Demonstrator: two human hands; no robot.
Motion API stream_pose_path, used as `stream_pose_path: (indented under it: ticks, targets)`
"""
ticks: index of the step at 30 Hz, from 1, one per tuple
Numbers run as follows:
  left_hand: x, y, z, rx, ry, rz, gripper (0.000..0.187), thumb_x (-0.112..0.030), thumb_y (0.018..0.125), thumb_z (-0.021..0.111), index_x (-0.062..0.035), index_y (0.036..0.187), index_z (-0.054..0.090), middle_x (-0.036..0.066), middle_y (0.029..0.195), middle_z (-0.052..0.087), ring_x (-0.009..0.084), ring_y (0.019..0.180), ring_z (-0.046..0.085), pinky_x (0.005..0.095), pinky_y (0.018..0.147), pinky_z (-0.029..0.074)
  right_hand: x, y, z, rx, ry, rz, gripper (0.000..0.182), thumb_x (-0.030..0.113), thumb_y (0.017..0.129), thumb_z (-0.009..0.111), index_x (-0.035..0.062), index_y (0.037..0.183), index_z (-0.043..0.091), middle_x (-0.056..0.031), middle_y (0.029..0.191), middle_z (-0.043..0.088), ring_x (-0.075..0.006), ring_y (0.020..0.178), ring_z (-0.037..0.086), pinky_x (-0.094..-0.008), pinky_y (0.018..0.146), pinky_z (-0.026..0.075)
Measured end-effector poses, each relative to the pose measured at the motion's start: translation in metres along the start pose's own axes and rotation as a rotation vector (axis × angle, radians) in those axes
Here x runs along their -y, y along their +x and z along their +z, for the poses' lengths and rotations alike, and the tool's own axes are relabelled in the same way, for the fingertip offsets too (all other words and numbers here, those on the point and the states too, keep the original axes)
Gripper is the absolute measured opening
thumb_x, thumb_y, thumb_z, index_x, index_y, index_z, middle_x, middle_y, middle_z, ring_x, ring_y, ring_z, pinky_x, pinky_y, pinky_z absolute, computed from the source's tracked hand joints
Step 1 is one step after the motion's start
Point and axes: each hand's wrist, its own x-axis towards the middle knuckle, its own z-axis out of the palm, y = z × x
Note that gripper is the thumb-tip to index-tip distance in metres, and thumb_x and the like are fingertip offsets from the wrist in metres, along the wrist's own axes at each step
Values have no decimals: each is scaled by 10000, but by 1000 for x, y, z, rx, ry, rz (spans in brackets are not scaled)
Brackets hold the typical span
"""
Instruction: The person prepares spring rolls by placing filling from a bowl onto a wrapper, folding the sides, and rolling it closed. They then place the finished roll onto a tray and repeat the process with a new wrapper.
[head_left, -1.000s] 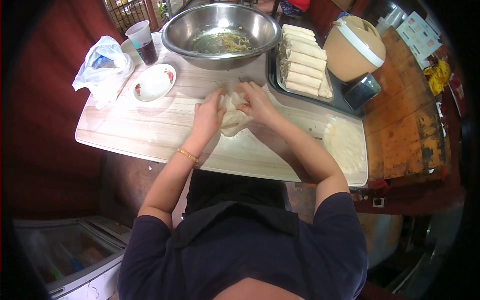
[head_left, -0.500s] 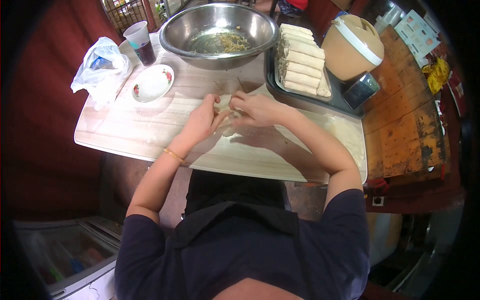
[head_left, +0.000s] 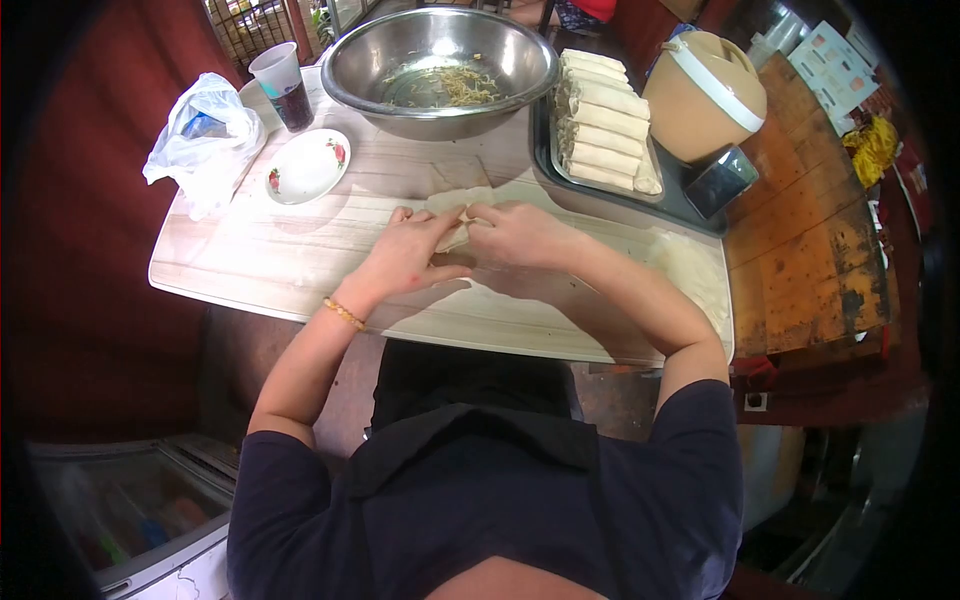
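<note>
A pale spring roll wrapper (head_left: 462, 203) lies on the table between my hands, partly folded over. My left hand (head_left: 408, 252) rests at its left side, thumb spread away and index finger pressing on the fold. From the right, my right hand (head_left: 522, 236) has its fingers curled in a pinch at the wrapper's edge, hiding part of it. Whatever filling is inside is covered. Beyond the hands, a steel bowl (head_left: 345, 95) contains a little shredded filling (head_left: 468, 88). Rolled spring rolls (head_left: 608, 125) are stacked on a tray (head_left: 570, 192) at the right.
A flowered saucer (head_left: 308, 168), a cup of dark drink (head_left: 290, 95) and a plastic bag (head_left: 205, 140) stand on the left. A phone (head_left: 722, 182) leans near a beige jug (head_left: 705, 95). More flat wrappers (head_left: 690, 270) lie at the table's right edge.
My left hand has opened its thumb away from the fingers and flattened over the wrapper. My right hand has drawn its fingers in tighter. More of the wrapper shows beyond the hands.
</note>
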Motion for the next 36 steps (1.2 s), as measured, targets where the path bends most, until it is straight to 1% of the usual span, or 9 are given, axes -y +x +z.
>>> stream_pose_path:
  ticks: [4, 7, 10, 16, 23, 25, 28, 29, 36]
  targets:
    - [5, 7, 18, -158, 38, -17, 361, -346, 928, 601, -78, 1167, 640, 108, 980, 665, 254, 905, 589, 373, 842, 359, -6, 1, 17, -293, 37, 35, 168, 157, 809, 650, 79, 885, 521, -106, 1009, 595, -310, 744, 637, -423, 626, 527]
    - [10, 14, 25, -164, 35, -62, 256, -278, 958, 563, -74, 1059, 680, 103, 943, 654, 263, 888, 588, 375, 828, 377, -8, -1, 26, -283, 9, 171, 144, 174, 842, 611, 70, 897, 527, -106, 928, 585, -316, 732, 631, -432, 635, 525]
    - [23, 20, 36, -299, -83, -39, 261, -291, 943, 592, -62, 956, 716, 112, 859, 637, 279, 817, 598, 389, 743, 412, -17, 4, 37, -363, 124, 252, 152, 181, 840, 649, 70, 865, 546, -110, 853, 587, -311, 715, 621, -414, 606, 505]
    - [48, 30, 42, -183, -524, -263, 241, -226, 881, 685, 12, 848, 710, 124, 735, 581, 274, 682, 566, 352, 628, 443, -33, 13, 42, -407, 488, 324, 185, 225, 842, 696, 58, 812, 622, -104, 761, 600, -299, 715, 584, -403, 639, 451]
    - [44, 39, 29, -51, -654, -500, 203, -238, 864, 698, -38, 833, 705, 85, 642, 582, 244, 692, 567, 340, 670, 422, -50, 18, 46, -313, 529, 356, 210, 270, 842, 699, 69, 804, 652, -83, 766, 603, -292, 815, 545, -405, 735, 426]
    - [27, 38, 19, -132, -8, -293, 157, -182, 841, 699, -63, 939, 671, 49, 886, 657, 204, 867, 595, 353, 791, 393, -55, 19, 46, -218, 494, 374, 193, 274, 832, 701, 84, 817, 668, -82, 791, 586, -300, 837, 547, -411, 741, 427]
    - [7, 29, 24, -306, 316, 12, 231, -158, 798, 681, -96, 1018, 647, 21, 1049, 661, 245, 980, 589, 407, 861, 383, -58, 18, 48, -206, 503, 363, 217, 252, 852, 699, 48, 809, 640, -72, 816, 546, -266, 849, 514, -391, 758, 413]
    - [0, 24, 26, -192, 334, 30, 273, -141, 781, 643, -84, 1048, 637, 36, 1130, 635, 227, 1022, 576, 402, 855, 397, -59, 18, 50, -206, 503, 363, 217, 252, 852, 699, 48, 809, 640, -72, 816, 546, -266, 849, 514, -391, 758, 413]
    - [-23, 16, 36, -270, 243, -35, 357, -154, 780, 584, 18, 1092, 604, 141, 1135, 630, 266, 1041, 576, 397, 893, 404, -39, 21, 54, -358, 140, 363, 142, 210, 817, 664, 85, 879, 635, -80, 892, 558, -286, 903, 528, -416, 796, 394]
